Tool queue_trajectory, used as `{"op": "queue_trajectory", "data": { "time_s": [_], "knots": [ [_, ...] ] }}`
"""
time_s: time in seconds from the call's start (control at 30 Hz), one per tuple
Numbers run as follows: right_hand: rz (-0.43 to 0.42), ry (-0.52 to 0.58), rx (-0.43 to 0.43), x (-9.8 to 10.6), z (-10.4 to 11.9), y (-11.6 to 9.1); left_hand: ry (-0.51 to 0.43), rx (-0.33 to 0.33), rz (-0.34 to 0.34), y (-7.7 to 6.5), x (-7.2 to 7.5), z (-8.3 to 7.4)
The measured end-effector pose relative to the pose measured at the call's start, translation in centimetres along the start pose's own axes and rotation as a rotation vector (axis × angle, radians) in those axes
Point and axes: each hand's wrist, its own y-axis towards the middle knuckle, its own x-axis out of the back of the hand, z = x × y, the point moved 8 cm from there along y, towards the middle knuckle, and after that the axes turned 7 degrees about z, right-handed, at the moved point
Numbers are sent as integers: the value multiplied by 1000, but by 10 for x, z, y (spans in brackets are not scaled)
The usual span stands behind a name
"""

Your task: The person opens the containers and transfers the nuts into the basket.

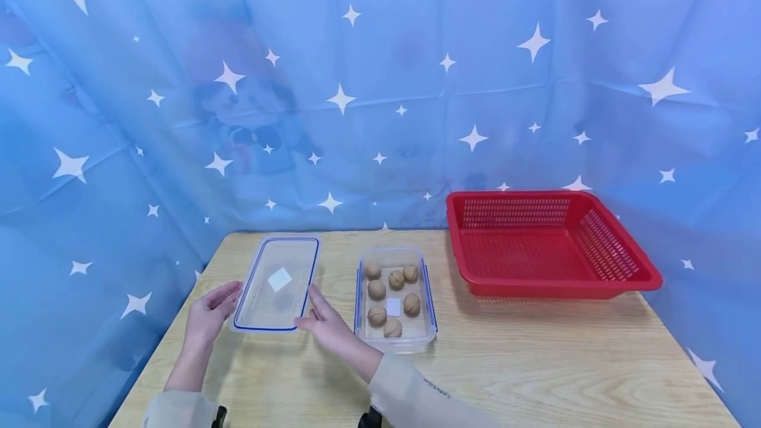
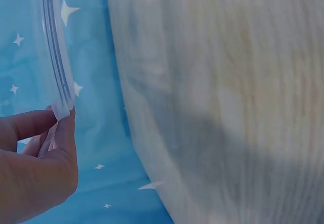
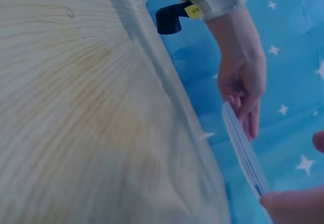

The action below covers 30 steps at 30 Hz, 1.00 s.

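Note:
Both hands hold a clear plastic lid point(image 1: 276, 309) with a blue seal above the table's left part. A small white square point(image 1: 279, 279) shows on the lid. My left hand point(image 1: 205, 316) pinches its left edge between thumb and fingers, as the left wrist view also shows. At the opposite edge, my right hand point(image 1: 333, 332) grips near the lower right corner. Right of the lid stands a clear plastic container point(image 1: 392, 345) without a cover. Inside it lie several walnuts point(image 1: 376, 289) and a white square point(image 1: 394, 307).
A red plastic basket point(image 1: 559, 287) with perforated walls stands at the table's back right. Behind the wooden table point(image 1: 535, 362) hangs a blue curtain point(image 1: 386, 124) with white stars, which also runs along both sides.

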Motion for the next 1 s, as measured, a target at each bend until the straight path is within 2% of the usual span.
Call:
{"op": "queue_trajectory", "data": {
  "time_s": [0.27, 0.43, 0.77, 1.0],
  "knots": [
    [-20, 5, -28, -14, -16, 3, 23, 27, 22, 6, 5, 19],
    [-50, 12, -40, -17, -23, 7, 26, 20, 33, 10, 7, 22],
    [-87, -19, -66, -17, -34, 14, 26, 63, 54, 18, 7, 32],
    [-108, 7, -95, -19, -44, 17, 35, 63, 53, 19, 6, 39]
  ]
}}
